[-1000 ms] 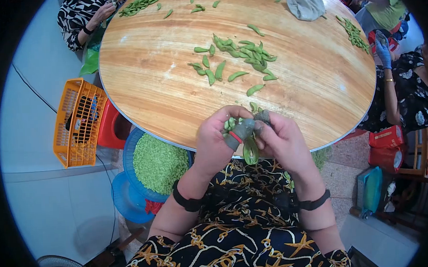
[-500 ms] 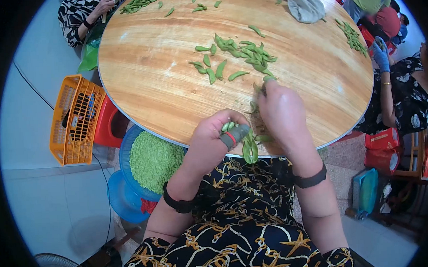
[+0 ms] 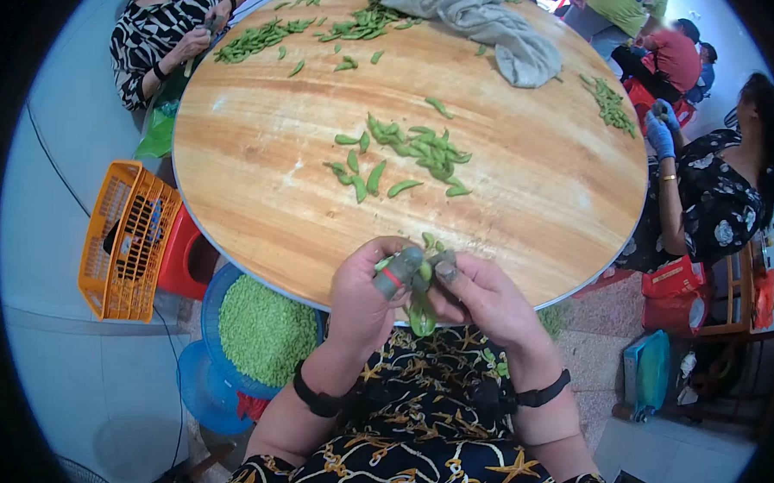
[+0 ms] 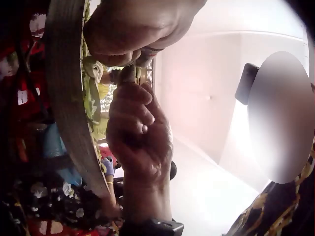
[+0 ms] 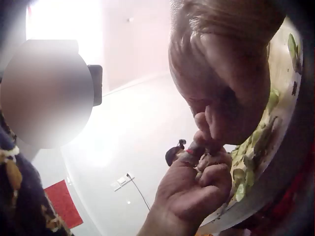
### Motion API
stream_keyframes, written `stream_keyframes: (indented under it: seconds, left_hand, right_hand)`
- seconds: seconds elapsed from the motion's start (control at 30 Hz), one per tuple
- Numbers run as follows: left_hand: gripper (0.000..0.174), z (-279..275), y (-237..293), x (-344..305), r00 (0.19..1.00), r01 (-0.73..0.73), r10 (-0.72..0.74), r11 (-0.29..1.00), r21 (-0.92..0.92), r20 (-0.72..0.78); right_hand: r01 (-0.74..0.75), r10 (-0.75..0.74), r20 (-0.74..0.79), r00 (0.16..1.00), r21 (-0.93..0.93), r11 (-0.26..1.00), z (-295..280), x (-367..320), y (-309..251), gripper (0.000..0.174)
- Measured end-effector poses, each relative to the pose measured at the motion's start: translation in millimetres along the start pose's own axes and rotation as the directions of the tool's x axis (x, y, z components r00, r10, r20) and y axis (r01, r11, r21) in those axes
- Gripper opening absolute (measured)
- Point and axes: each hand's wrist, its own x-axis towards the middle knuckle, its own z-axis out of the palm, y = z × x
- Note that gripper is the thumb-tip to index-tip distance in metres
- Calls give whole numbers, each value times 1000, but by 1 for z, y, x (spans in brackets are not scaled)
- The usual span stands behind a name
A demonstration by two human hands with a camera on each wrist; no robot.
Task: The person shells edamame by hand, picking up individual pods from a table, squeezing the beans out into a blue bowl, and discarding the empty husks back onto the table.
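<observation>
The left hand (image 3: pixel 360 287) and right hand (image 3: pixel 491 299) pinch glossy green bean pods (image 3: pixel 422 320) between them; near left, a round blue plastic basin (image 3: pixel 210 324) holds shelled pale-green beans (image 3: pixel 267 331).

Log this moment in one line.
left hand: holds split pod | right hand: pinching at it | loose pods: on table | blue basin: holding shelled beans

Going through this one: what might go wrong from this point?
The green pod hangs below the left hand and right hand at the table's near edge, so it might slip onto the patterned clothing beneath.

The blue basin of shelled beans sits lower, off to the left; beans dropped toward it could miss.
</observation>
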Motion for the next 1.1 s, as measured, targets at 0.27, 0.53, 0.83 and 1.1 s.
stream_keyframes:
  seconds: [0.27,0.53,0.83,1.1]
  left_hand:
    - [9,1,-6,2,991,-117,128,972,203,-45]
    - [11,-2,5,4,979,120,-113,992,-29,172]
    - [18,-4,-9,13,963,-266,199,784,560,180]
    - [32,-4,0,17,892,-439,319,443,782,319]
  right_hand:
    - [-89,38,165,986,312,946,-7,-2,3,20]
    - [-233,169,173,970,480,846,-4,-2,0,16]
    - [122,-203,-215,955,-341,932,-3,8,8,17]
    - [92,-184,-255,949,-332,939,-17,13,-6,16]
